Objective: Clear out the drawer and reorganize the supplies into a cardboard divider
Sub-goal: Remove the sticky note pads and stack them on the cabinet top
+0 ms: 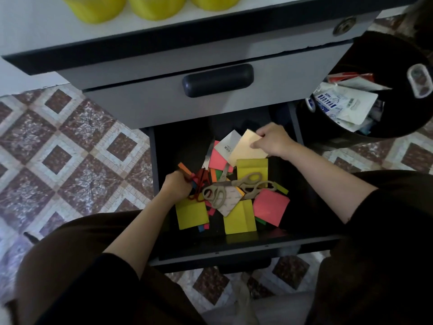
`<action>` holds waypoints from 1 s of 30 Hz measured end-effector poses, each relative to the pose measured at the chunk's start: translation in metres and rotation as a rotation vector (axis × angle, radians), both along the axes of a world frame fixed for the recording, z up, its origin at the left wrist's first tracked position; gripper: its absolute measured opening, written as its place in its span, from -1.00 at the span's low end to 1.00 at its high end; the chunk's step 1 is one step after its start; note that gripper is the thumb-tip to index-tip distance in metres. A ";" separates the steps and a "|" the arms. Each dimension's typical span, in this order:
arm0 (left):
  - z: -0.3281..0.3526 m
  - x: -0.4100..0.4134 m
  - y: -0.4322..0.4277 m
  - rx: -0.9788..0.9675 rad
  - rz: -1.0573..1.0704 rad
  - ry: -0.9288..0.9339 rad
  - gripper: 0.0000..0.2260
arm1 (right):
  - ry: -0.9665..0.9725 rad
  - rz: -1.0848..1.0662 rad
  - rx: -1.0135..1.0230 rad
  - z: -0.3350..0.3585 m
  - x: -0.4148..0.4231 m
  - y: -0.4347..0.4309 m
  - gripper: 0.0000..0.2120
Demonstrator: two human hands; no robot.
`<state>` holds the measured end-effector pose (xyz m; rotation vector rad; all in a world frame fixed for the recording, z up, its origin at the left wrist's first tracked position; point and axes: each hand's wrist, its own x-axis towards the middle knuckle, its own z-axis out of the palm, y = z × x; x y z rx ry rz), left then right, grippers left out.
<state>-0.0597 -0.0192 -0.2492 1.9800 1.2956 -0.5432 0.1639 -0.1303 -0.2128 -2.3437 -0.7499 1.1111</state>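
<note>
The lower drawer (234,245) is pulled open and holds a jumble of supplies. Yellow sticky pads (239,219), pink pads (269,206), coloured strips and beige scissors (234,186) lie in it. My left hand (177,185) grips the red handles of a pair of scissors (200,181) together with coloured strips at the drawer's left side. At the back right of the drawer, my right hand (273,140) pinches the top corner of a pale tan pad (246,148). A white card (228,144) lies just left of that pad. No cardboard divider is in view.
The closed upper drawer (164,99) with its dark handle (218,79) overhangs the back. A black bin (384,90) full of wrappers stands to the right. Yellow containers (150,7) sit on the white desktop. Patterned tile floor lies to the left.
</note>
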 end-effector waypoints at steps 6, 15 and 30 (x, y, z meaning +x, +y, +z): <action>0.000 -0.001 -0.012 -0.049 -0.038 0.052 -0.87 | -0.002 -0.269 0.241 0.015 -0.002 0.000 -0.81; -0.005 -0.003 -0.012 -0.170 -0.093 0.078 -0.44 | 0.240 -0.354 0.176 0.011 0.002 -0.018 -0.74; -0.011 0.052 -0.042 0.295 -0.761 -0.138 -0.55 | -0.147 -0.324 0.157 -0.003 0.014 -0.009 -0.85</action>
